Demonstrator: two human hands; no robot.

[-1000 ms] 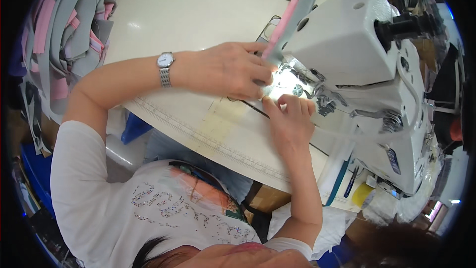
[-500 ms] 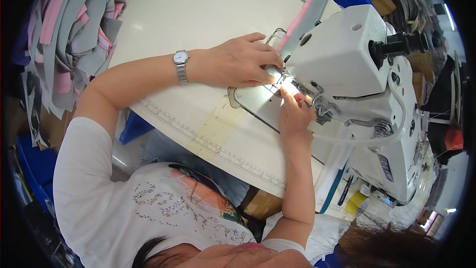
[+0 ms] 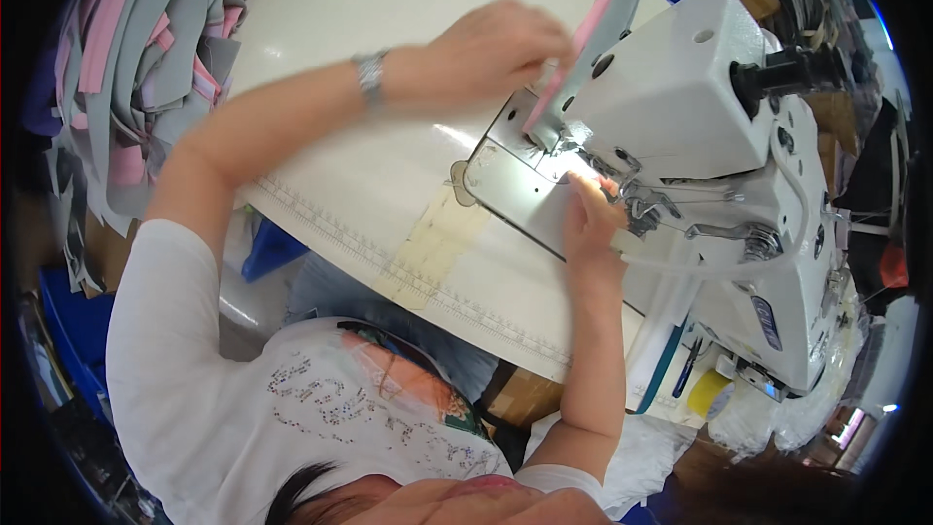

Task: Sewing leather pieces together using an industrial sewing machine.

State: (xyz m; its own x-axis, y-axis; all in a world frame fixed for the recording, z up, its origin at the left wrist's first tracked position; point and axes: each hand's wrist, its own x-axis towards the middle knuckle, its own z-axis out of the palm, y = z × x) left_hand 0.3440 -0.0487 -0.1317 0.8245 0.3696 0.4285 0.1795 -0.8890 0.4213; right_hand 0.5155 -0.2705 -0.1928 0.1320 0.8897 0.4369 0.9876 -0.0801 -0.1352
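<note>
A white sewing machine (image 3: pixel 671 97) stands on the right, its lamp lighting the metal needle plate (image 3: pixel 510 175). A grey fabric strip with a pink edge (image 3: pixel 607 15) stands up along the machine's left side, its lower end beside the presser foot. My left hand (image 3: pixel 505 49), smeared by motion, is raised over the table beside this strip; whether its fingers touch the cloth is unclear. My right hand (image 3: pixel 593 224) is at the needle area, thumb and fingers pinched together by the lit plate. What they hold, if anything, is too small to make out.
Layered grey and pink fabric pieces (image 3: pixel 155 68) hang at the far left. A printed ruler scale (image 3: pixel 408 277) runs along the white table's near edge. A blue pen (image 3: pixel 688 367) and a yellow tape roll (image 3: pixel 709 394) lie near the machine's base.
My left hand has lifted off the needle plate and moved up and away, uncovering the plate and the strip's lower end. My right hand has stayed near the needle.
</note>
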